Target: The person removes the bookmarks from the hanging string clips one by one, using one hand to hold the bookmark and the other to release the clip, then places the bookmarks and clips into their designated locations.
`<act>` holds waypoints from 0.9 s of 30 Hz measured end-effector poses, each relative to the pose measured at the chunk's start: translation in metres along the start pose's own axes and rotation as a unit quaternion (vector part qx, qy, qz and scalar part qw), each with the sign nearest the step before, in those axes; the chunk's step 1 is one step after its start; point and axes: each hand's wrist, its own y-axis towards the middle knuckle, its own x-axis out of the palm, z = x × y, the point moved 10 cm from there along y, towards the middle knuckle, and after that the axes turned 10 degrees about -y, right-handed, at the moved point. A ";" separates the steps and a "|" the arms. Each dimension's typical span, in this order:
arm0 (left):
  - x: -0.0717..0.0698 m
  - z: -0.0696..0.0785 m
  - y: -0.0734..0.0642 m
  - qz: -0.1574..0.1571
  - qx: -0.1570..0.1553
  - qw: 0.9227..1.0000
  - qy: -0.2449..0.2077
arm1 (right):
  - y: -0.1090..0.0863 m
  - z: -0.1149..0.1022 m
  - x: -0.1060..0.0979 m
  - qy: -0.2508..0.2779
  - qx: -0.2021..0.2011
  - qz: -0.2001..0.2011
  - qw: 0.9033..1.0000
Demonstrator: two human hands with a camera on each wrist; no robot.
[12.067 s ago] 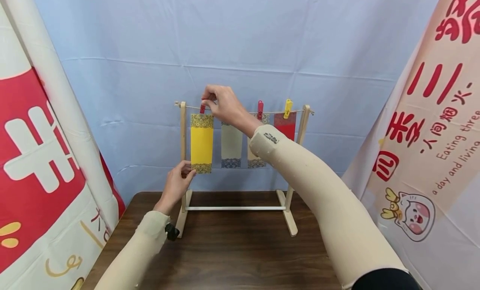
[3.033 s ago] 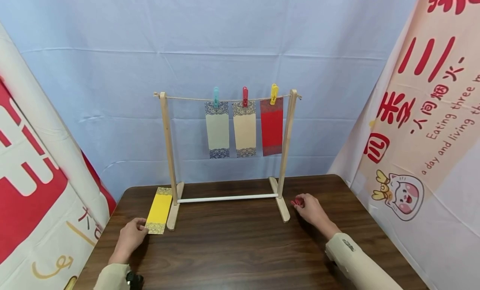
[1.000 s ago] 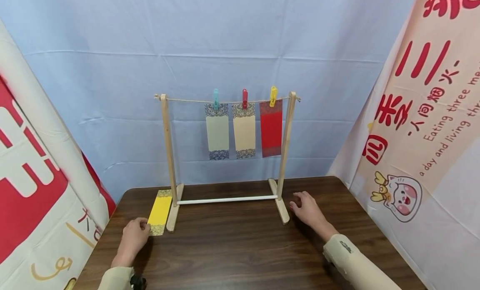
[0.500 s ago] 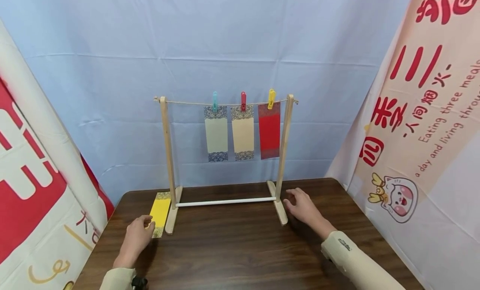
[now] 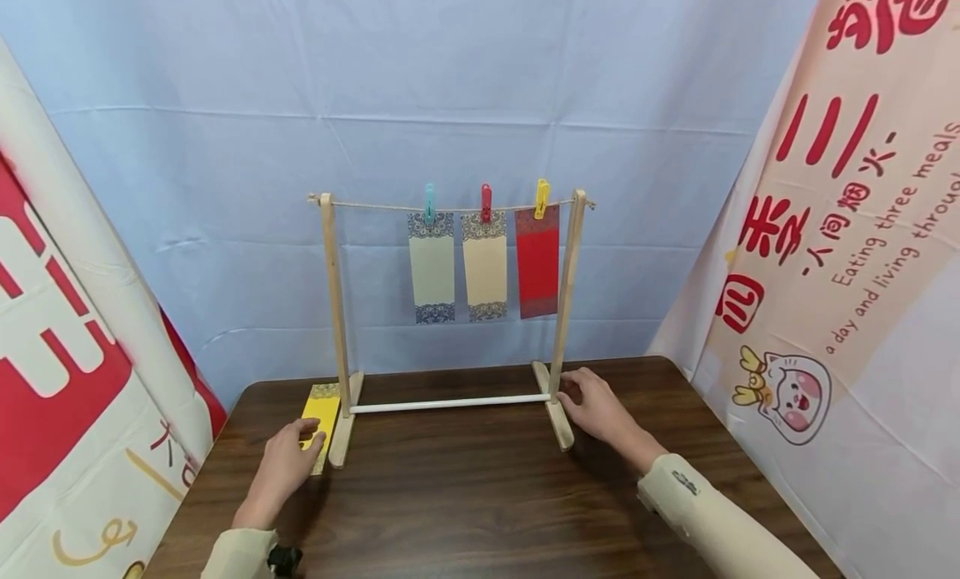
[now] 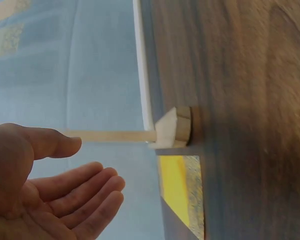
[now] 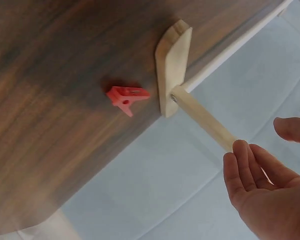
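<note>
My left hand (image 5: 281, 466), fingers loosely bent and thumb apart, hovers over the yellow card (image 5: 321, 408) lying beside the left foot of a wooden rack (image 5: 335, 296). The left wrist view shows nothing in its grasp. By the right post, my right hand (image 5: 596, 408) has its fingers extended and holds nothing, fingertips right at the post in the head view. A red clothespin (image 7: 124, 96) lies on the table next to the rack's right foot (image 7: 173, 65); in the head view this hand hides it.
From the rack's string hang a grey-green card (image 5: 432, 271) under a teal clothespin (image 5: 429, 202), a beige card (image 5: 487, 271) under a red one, and a red card (image 5: 538, 262) under a yellow clothespin (image 5: 542, 197). A white bar (image 5: 450, 404) joins the feet on the brown table (image 5: 465, 496).
The yellow card, earlier on the string, now lies on the table. My right hand has let go of the red clothespin, my left hand of the card; both have moved inward toward the posts.
</note>
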 end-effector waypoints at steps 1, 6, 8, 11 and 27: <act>0.000 0.002 0.000 -0.001 0.001 1.000 -0.001 | 0.001 -0.002 -0.001 0.003 0.000 -0.002 1.000; 0.003 0.011 0.003 -0.005 0.007 1.000 -0.007 | 0.006 -0.010 -0.005 -0.001 -0.008 -0.001 1.000; 0.004 0.014 0.004 -0.009 0.010 1.000 -0.009 | 0.007 -0.015 -0.008 -0.002 -0.014 0.003 1.000; 0.006 0.020 0.004 -0.013 0.018 1.000 -0.015 | 0.009 -0.022 -0.013 -0.001 -0.024 0.012 1.000; 0.015 0.052 0.010 -0.011 0.067 0.997 -0.025 | 0.022 -0.052 -0.029 0.011 -0.052 0.027 0.998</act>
